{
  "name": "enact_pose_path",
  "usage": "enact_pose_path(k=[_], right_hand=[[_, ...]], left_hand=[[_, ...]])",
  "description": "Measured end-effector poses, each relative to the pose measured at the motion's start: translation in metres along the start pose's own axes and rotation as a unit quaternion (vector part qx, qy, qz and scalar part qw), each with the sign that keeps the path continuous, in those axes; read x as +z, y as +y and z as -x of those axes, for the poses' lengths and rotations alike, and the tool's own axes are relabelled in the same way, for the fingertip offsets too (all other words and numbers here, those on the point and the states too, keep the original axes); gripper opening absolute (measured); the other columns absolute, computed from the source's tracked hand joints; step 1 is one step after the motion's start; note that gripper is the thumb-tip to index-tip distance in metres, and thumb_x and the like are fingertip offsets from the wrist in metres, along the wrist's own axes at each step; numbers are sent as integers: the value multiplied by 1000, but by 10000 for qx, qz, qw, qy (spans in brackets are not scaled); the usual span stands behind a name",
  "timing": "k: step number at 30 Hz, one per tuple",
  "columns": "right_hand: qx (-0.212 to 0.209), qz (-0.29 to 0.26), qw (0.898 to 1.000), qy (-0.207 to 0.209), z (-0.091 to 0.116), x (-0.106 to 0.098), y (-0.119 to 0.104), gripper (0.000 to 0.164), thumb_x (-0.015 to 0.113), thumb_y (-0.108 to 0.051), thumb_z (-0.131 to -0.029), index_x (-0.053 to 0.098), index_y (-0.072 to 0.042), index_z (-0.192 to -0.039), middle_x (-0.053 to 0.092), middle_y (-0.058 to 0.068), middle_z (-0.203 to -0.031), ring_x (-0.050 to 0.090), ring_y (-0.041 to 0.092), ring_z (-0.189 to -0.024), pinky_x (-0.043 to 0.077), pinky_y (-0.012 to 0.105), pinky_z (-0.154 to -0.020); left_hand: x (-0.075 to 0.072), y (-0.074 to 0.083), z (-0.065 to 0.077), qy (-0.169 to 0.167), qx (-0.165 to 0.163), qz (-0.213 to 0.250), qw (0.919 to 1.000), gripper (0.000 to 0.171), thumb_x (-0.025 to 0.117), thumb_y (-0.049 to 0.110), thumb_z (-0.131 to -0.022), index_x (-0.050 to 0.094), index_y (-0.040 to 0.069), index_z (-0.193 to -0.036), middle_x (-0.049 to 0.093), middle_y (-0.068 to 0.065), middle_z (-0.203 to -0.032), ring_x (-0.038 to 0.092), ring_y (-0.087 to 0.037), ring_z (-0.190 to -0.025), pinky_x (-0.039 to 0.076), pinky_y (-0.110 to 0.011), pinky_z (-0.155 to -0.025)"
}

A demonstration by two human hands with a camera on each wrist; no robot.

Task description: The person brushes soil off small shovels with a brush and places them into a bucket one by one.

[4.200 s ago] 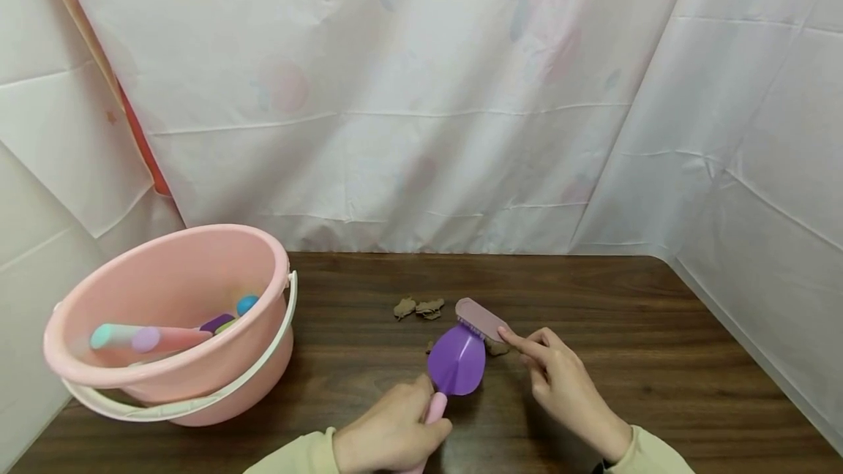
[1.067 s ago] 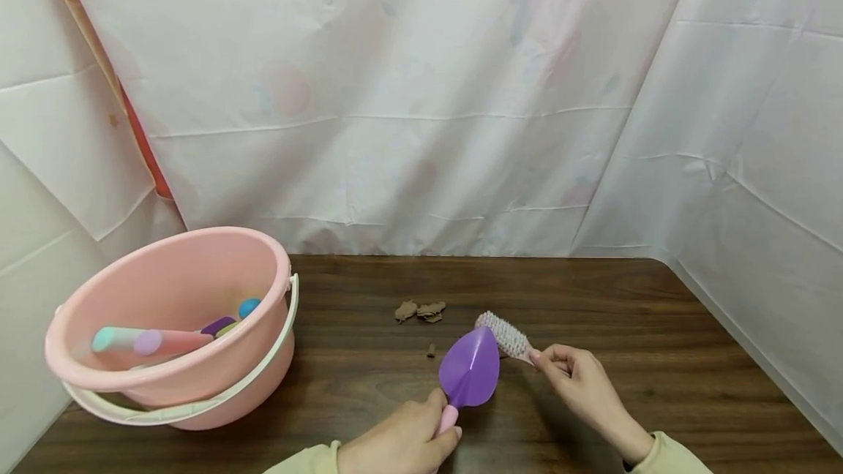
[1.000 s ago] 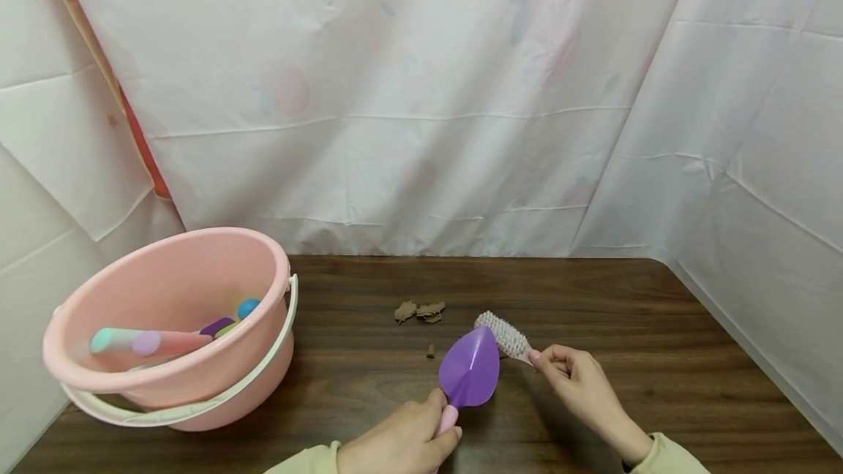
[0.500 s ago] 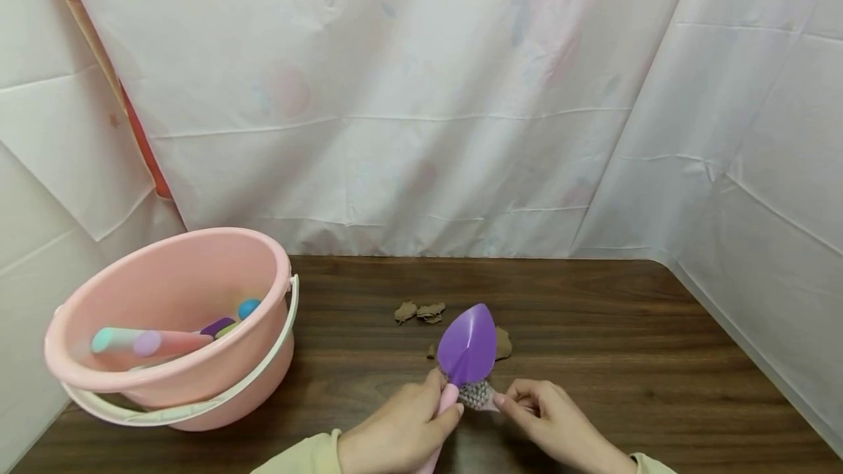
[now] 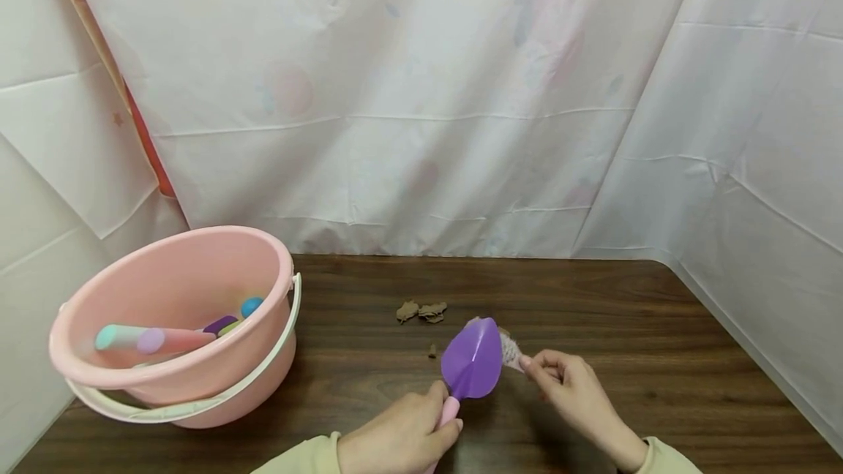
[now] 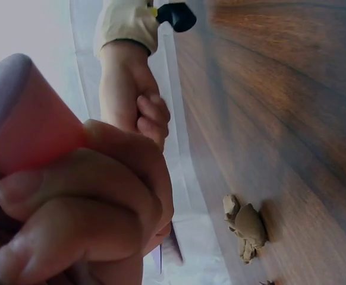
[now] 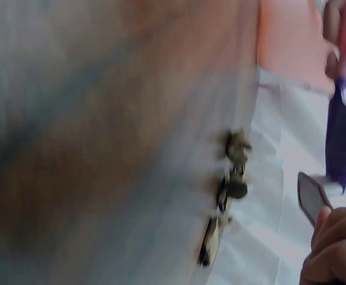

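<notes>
My left hand (image 5: 402, 430) grips the pink handle (image 5: 449, 411) of a small garden trowel, its purple blade (image 5: 470, 360) pointing away from me with the rounded back upward. The handle end (image 6: 39, 113) is large in the left wrist view. My right hand (image 5: 569, 390) pinches the handle of a pale pink scrub brush (image 5: 510, 352) with whitish bristles. The brush head lies under the blade and is mostly hidden from above. In the right wrist view the brush (image 7: 311, 196) meets the blade (image 7: 340, 139) near its tip, both raised over the table.
Brown dirt-like clumps (image 5: 431, 311) lie on the dark wood table (image 5: 593, 298) beyond the trowel, with a small crumb (image 5: 432, 350) left of the blade. At left stands a pink bucket (image 5: 217, 379) with a white handle, holding several tools and a blue round thing (image 5: 252, 306).
Half a second ago the brush was beneath the blade's base; it has moved forward and right, toward the blade's tip. The trowel has shifted slightly right and toward me. Both grips stay.
</notes>
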State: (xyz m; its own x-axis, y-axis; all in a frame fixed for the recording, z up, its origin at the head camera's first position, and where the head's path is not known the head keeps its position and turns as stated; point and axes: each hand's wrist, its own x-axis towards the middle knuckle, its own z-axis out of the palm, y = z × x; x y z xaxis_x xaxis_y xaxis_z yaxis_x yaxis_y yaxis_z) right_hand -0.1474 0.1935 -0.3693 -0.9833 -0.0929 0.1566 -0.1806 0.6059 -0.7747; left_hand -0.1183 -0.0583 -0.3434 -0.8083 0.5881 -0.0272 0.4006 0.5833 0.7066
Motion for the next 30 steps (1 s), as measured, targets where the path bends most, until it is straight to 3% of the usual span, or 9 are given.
enact_pose_path(k=[3,7,18,26,30], right_hand=[[347,-280,9990,-20,-6,-7,5,25,59,-25,-94,66,-4,-82,46,-6,-49,40,3,-42,37,22,-42],[574,-605,9959,-353,-9,-9,8,31,56,-26,-96,64,1,-86,45,-5,-49,37,3,-40,36,21,-38],[394,-717,9957,-433,-5,-6,8,33,53,-28,-98,59,2,-85,45,-4,-50,35,1,-37,35,22,-35],[191,-798,9948,-606,-2,-8,11,34,51,-28,-99,57,3,-86,44,-5,-51,35,1,-36,35,22,-34],[192,-796,9946,-638,-2,-9,13,34,50,-28,-99,58,3,-87,44,-5,-51,35,1,-36,36,23,-34]], left_hand=[[0,-1,2,-129,34,110,9999,16,55,22,-92,44,12,-86,43,10,-59,43,3,-48,39,-17,-47],[-1,-1,4,-164,-16,314,9994,16,55,22,-92,44,12,-85,43,11,-59,43,3,-47,38,-17,-46],[-21,2,13,8,-93,306,9995,20,58,27,-92,47,14,-81,44,8,-63,44,1,-54,40,-20,-52],[-42,2,20,251,-87,230,9994,22,55,30,-95,47,13,-83,45,8,-61,45,1,-48,40,-20,-44],[-54,3,26,501,-122,-30,9987,23,54,30,-95,48,12,-83,47,6,-61,46,0,-48,39,-22,-43]])
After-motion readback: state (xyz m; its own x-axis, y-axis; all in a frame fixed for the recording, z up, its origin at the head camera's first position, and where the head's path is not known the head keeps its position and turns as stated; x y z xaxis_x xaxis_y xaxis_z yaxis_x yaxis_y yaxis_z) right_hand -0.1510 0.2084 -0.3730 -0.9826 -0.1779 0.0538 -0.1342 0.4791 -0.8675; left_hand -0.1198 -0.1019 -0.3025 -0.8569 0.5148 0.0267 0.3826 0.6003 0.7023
